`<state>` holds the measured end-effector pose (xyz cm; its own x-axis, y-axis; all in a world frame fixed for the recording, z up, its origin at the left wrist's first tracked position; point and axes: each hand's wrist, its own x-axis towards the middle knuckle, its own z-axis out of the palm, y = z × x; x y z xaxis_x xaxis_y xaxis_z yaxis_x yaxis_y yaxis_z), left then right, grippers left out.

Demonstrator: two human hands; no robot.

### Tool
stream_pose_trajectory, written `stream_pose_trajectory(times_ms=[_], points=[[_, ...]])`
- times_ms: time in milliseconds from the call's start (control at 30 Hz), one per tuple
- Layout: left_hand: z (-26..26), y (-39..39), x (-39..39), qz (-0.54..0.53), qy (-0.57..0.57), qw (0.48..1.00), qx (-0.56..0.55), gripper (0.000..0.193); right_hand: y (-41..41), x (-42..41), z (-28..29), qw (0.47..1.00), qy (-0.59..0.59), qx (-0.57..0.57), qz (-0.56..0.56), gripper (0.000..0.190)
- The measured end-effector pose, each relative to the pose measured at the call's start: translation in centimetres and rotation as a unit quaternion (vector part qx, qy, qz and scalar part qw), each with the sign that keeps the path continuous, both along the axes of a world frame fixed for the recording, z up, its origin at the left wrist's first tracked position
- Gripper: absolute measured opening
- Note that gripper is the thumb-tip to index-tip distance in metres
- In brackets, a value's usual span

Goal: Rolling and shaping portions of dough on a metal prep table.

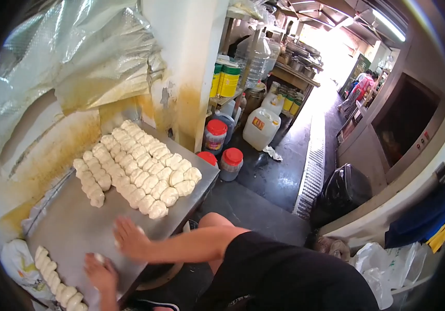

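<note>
My right hand (131, 240) lies palm down over a metal-topped table (72, 221), slightly blurred. Pale dough (140, 230) shows at its edges, mostly covered by the palm. Nearer to me, my left hand (101, 272) is cupped low on the same top, with a bit of white dough (98, 257) showing by its fingers. Most of what each palm covers is hidden. Beyond the hands, a large batch of smooth dough pieces (138, 167) sits in tight rows. Another line of dough pieces (53, 276) runs along the table's left end.
Red-lidded jars (231, 163) and a white jerrycan (261, 128) stand on the floor past the table. Yellow tins (228, 81) fill a shelf. A drain grate (311, 182) runs along the aisle, with a black bin (346, 186) beside it. A person in pink (365, 88) bends in the distance.
</note>
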<state>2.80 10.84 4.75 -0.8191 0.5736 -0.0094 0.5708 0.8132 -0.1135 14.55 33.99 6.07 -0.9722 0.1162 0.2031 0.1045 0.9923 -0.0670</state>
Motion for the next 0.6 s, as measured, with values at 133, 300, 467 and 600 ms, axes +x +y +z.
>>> stream_pose_trajectory(times_ms=[133,300,467,600], points=[[3.5,-1.1,3.6,-0.005,-0.091,0.996,-0.009,0.062,-2.8,4.9,1.0,0.986,-0.081,-0.122,0.085,0.077],[5.4,2.2,-3.0,0.231,-0.06,0.971,0.008,0.065,3.9,-1.7,3.1,0.997,-0.011,-0.021,-0.078,0.064],[2.6,2.2,7.6,-0.017,-0.112,0.993,0.043,0.067,-2.1,7.8,-0.6,0.995,-0.063,-0.042,0.063,0.062],[9.5,2.4,2.7,0.254,-0.054,0.959,0.111,0.063,0.7,5.0,4.0,0.99,-0.087,-0.091,-0.071,0.057]])
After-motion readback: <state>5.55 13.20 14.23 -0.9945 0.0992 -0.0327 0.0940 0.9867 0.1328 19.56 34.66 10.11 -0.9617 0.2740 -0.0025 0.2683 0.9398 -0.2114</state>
